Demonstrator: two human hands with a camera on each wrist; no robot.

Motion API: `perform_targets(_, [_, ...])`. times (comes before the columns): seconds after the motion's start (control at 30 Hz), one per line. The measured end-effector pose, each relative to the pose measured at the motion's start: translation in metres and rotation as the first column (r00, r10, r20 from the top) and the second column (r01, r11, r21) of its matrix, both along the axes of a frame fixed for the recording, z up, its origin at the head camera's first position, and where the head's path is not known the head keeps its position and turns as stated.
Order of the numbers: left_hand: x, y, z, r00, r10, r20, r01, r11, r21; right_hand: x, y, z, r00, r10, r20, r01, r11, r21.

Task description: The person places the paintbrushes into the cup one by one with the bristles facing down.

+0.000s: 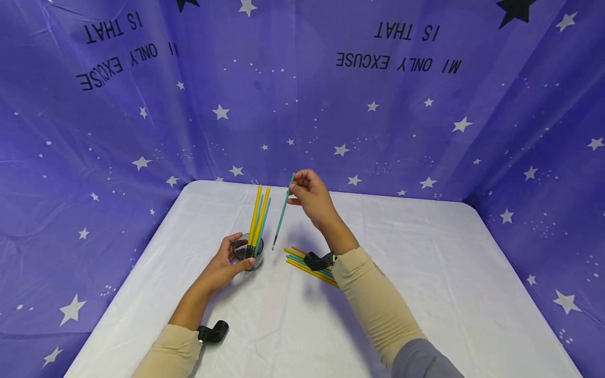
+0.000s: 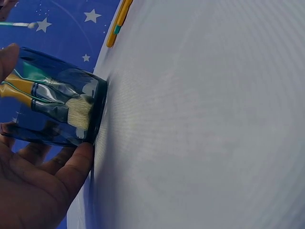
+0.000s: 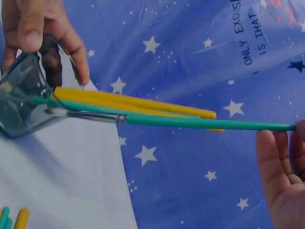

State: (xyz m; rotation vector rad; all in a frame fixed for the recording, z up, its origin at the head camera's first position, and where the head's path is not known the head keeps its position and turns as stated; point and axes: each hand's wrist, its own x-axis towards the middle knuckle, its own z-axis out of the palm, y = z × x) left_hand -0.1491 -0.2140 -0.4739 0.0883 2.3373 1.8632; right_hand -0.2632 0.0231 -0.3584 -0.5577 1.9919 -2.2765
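My left hand (image 1: 228,265) grips a dark see-through glass (image 2: 57,62) around its side, thumb on one side and fingers on the other. Several yellow and green paintbrushes stand in the glass, bristles down, their yellow handles (image 1: 258,220) leaning a little to the right. With thumb and fingertips my right hand (image 1: 309,197) pinches a thin green paintbrush (image 3: 176,122) near the end of its handle. That brush hangs bristles down, just right of the glass in the head view. In the right wrist view its tip overlaps the glass; the head view shows it outside.
A loose pile of yellow and green paintbrushes (image 1: 302,262) lies on the white-covered table (image 1: 264,325), partly hidden under my right wrist. Black wrist cameras sit on both sleeves. A purple curtain (image 1: 302,94) with stars and lettering encloses the table's back and sides.
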Motion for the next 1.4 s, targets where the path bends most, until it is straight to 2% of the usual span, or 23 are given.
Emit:
perform_targets(0.23, [0.000,0.001,0.000,1.000,0.004,0.006,-0.004,1.000,0.006,0.004,-0.009,-0.003,0.999,-0.035,0.016,0.036,0.994,-0.105])
perform_targets(0.4, [0.001,0.001,0.001,1.000,0.010,0.012,-0.010,1.000,0.007,0.010,-0.017,-0.011,0.998,-0.050,0.041,0.055,0.990,-0.127])
perform_targets(0.67, [0.001,0.001,0.001,1.000,0.004,0.007,-0.004,1.000,0.013,0.019,-0.030,-0.035,0.997,-0.030,0.078,0.032,0.999,-0.023])
perform_targets(0.83, [0.001,0.002,0.001,1.000,0.004,-0.001,-0.004,1.000,0.016,0.020,-0.036,-0.050,0.996,-0.008,0.083,0.008,1.000,0.003])
perform_targets(1.1, [0.001,0.002,0.001,1.000,0.007,0.000,-0.007,1.000,0.026,0.021,-0.040,-0.061,0.996,0.010,0.093,-0.016,0.998,0.060])
perform_targets(1.27, [0.001,0.001,0.000,1.000,0.007,-0.001,-0.007,1.000,0.028,0.022,-0.039,-0.071,0.993,0.032,0.109,-0.045,0.991,0.123])
perform_targets(1.4, [0.001,0.001,0.000,1.000,0.009,-0.008,-0.009,1.000,0.025,0.021,-0.034,-0.083,0.991,0.065,0.118,-0.088,0.974,0.207])
